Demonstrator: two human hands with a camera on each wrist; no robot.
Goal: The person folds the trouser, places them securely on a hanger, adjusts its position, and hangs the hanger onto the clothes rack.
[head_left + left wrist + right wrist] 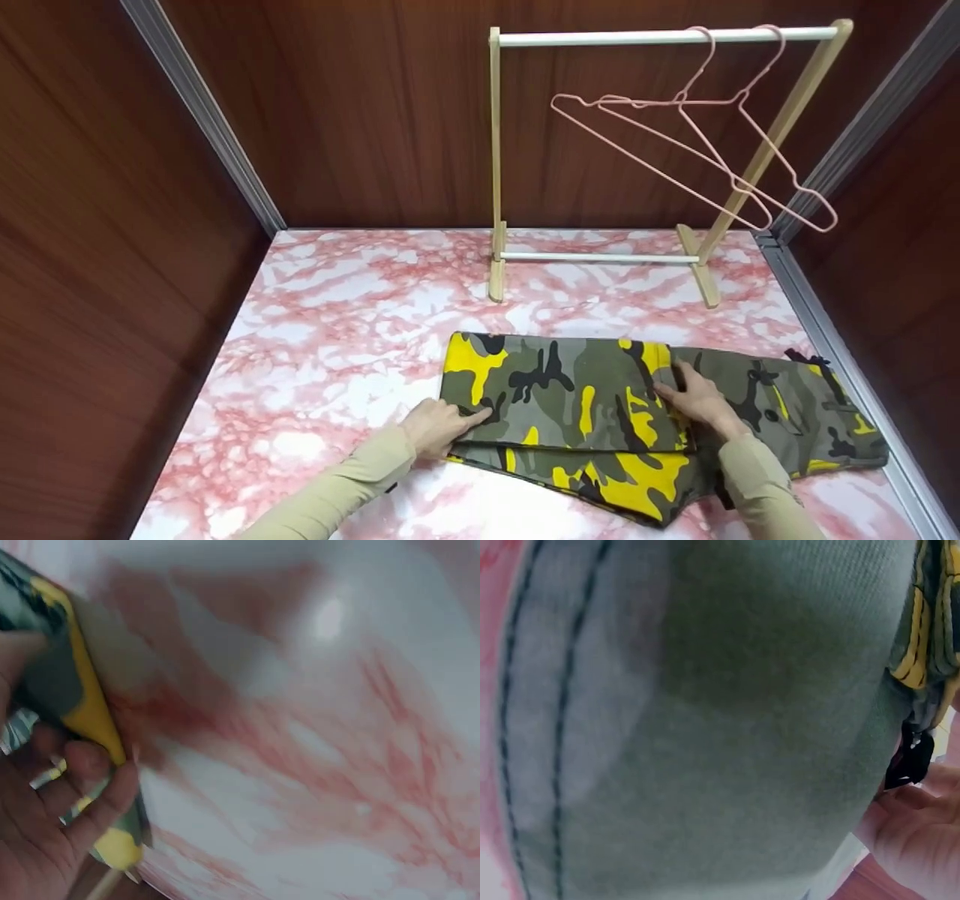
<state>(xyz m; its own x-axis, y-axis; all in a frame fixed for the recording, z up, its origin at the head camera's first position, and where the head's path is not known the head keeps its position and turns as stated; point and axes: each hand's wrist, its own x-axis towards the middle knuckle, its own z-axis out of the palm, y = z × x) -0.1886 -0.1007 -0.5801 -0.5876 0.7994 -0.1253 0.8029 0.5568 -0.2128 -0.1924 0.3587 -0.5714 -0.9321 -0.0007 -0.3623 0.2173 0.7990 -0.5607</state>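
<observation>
Camouflage trousers (555,390) in green, grey, black and yellow lie folded over on the table, their waist part at the right. At the fold's left end, my left hand (436,426) holds the edge, its index finger stretched over the cloth. In the left wrist view, the fingers of my left hand (67,802) are bent around the trousers' yellow edge (94,705). My right hand (697,397) grips the folded-over leg ends near the middle. Trouser cloth (742,742) fills most of the right wrist view, with my right hand (919,832) partly visible beside a black strap (911,757).
Behind the trousers stands a wooden clothes rack (496,150) with white bars. Two pink hangers (652,157) hang from its top rail. The marbled red-and-white table (330,337) is bordered by brown panels (337,112) and metal edging (832,360).
</observation>
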